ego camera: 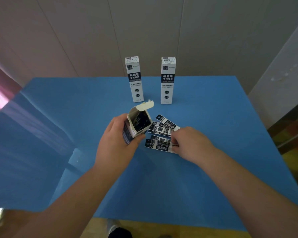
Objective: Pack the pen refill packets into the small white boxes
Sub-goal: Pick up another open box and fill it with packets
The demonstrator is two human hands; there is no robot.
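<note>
Left hand point(117, 140) gripping open box point(136, 126), right hand point(187, 141) pinching a packet point(159, 146). Best to tilt the mouth over, slide in endwise.

Right hand point(190, 141) covers packet ends point(175, 148); box print point(135, 78) illegible.

We see three tall white boxes with dark labels. Two stand upright and closed in the upper middle of the frame, the left box point(134, 79) well apart from the right box point(167, 80). The open box point(138, 124) sits at centre, tilted toward us, its top flap raised, dark packets visible inside. Just right of it lie the loose packets point(162, 134), narrow black-and-white strips fanned flat and overlapping; how many there are we cannot tell.
</note>
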